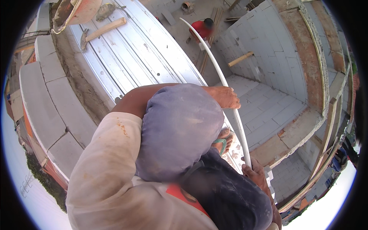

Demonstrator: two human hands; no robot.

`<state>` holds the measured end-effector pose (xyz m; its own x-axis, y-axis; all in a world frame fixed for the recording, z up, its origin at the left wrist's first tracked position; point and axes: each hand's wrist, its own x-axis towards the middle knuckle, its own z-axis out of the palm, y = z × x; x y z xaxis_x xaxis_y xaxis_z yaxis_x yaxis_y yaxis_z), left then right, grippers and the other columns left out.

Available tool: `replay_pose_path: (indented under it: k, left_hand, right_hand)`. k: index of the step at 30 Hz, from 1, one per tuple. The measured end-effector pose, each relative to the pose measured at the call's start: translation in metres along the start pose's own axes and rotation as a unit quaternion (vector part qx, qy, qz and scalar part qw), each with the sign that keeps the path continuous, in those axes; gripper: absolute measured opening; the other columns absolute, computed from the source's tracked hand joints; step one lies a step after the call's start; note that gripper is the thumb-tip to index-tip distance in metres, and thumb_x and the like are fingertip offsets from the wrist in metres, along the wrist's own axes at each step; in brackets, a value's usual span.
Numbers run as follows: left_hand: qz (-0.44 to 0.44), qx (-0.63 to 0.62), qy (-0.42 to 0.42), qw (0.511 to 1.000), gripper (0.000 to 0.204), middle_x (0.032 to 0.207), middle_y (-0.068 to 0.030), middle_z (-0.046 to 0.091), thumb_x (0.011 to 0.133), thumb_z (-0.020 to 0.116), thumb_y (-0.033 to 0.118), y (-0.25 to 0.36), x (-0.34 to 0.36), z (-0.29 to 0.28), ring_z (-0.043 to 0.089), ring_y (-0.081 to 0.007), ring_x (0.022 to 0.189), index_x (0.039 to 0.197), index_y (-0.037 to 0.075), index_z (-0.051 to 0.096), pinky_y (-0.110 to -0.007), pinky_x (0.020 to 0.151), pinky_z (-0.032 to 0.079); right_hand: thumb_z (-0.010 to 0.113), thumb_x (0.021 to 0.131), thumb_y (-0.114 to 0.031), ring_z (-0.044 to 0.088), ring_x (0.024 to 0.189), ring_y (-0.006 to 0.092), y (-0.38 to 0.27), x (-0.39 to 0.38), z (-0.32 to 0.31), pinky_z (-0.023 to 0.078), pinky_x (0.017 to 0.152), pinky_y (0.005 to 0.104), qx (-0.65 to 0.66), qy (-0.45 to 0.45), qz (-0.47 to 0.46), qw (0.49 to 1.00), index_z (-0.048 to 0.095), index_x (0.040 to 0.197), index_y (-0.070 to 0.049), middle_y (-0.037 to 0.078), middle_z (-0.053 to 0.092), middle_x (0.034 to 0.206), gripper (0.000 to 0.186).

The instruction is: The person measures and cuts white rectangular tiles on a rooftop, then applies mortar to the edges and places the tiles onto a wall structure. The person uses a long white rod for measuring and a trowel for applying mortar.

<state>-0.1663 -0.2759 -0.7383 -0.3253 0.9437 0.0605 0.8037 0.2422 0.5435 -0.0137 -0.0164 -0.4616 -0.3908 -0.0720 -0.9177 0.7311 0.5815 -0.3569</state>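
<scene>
A long white plastic pipe (240, 132) curves from the upper middle of the head view down to my right side. My left hand (226, 97), its arm reaching round my raised knee, is closed on the pipe's middle stretch. Lower down, my right hand (256, 175) grips the pipe's near end, with part of that hand and forearm behind my other leg. My sandalled foot (225, 142) rests on the ribbed metal decking (153, 57) between the two hands.
A hammer (105, 31) with a wooden handle and a dirty bucket (76, 13) lie on the decking's far left. Grey blocks (53, 103) line the left edge. Past the decking's right edge is a drop to a block-walled room, where a person in red (201, 30) works below.
</scene>
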Motion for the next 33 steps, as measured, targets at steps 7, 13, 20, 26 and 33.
replay_pose_path:
  k: [7, 13, 20, 26, 33]
  left_hand:
    - [-0.192, -0.003, -0.064, 0.979, 0.020, 0.107, -0.0070, 0.073, 0.096, 0.070, 0.008, -0.048, 0.003, 0.016, 0.073, -0.0273, 0.113, 0.115, 0.009, 0.068, -0.050, 0.112, 0.053]
    - [-0.324, 0.012, 0.092, 0.941, 0.042, 0.130, -0.0142, 0.066, 0.095, 0.076, 0.018, -0.057, -0.021, 0.013, 0.065, -0.0323, 0.127, 0.132, 0.006, 0.064, -0.061, 0.119, 0.042]
    - [-0.440, 0.087, 0.340, 0.826, 0.070, 0.158, -0.0159, 0.045, 0.093, 0.080, 0.039, -0.040, -0.156, -0.044, 0.036, -0.0375, 0.156, 0.148, 0.006, 0.053, -0.069, 0.125, 0.024]
    - [-0.561, 0.174, 0.345, 0.733, 0.084, 0.171, -0.0229, 0.030, 0.099, 0.071, 0.049, -0.043, -0.239, -0.048, 0.024, -0.0459, 0.160, 0.161, 0.002, 0.039, -0.071, 0.125, 0.018]
    - [-0.567, 0.190, 0.303, 0.742, 0.082, 0.171, -0.0228, 0.030, 0.101, 0.067, 0.049, -0.046, -0.231, -0.057, 0.025, -0.0428, 0.160, 0.163, 0.002, 0.037, -0.066, 0.127, 0.018]
  right_hand:
    - [0.068, 0.103, -0.035, 0.058, 0.066, 0.0102, -0.025, -0.078, -0.029, 0.046, 0.057, 0.0282, -0.247, 0.043, -0.053, 0.967, 0.063, 0.127, 0.007, 0.004, 0.060, 0.075, 0.049]
    - [0.066, 0.105, -0.024, 0.056, 0.055, 0.0105, -0.053, -0.057, -0.034, 0.046, 0.050, 0.0281, -0.166, 0.013, 0.015, 0.986, 0.062, 0.129, 0.008, 0.002, 0.058, 0.068, 0.041]
    - [0.060, 0.103, -0.011, 0.049, 0.046, 0.0114, -0.014, 0.187, -0.018, 0.037, 0.036, 0.0318, -0.101, 0.025, 0.055, 0.993, 0.059, 0.100, 0.001, 0.002, 0.052, 0.065, 0.012]
    - [0.063, 0.103, -0.012, 0.044, 0.047, 0.0117, -0.009, 0.302, 0.009, 0.035, 0.038, 0.0326, -0.040, -0.006, 0.067, 0.997, 0.057, 0.096, -0.003, 0.002, 0.047, 0.067, 0.013]
    - [0.065, 0.097, -0.010, 0.055, 0.047, 0.0194, -0.008, 0.398, 0.023, 0.042, 0.040, 0.0382, -0.038, 0.011, 0.043, 0.998, 0.067, 0.092, 0.010, 0.010, 0.059, 0.065, 0.020]
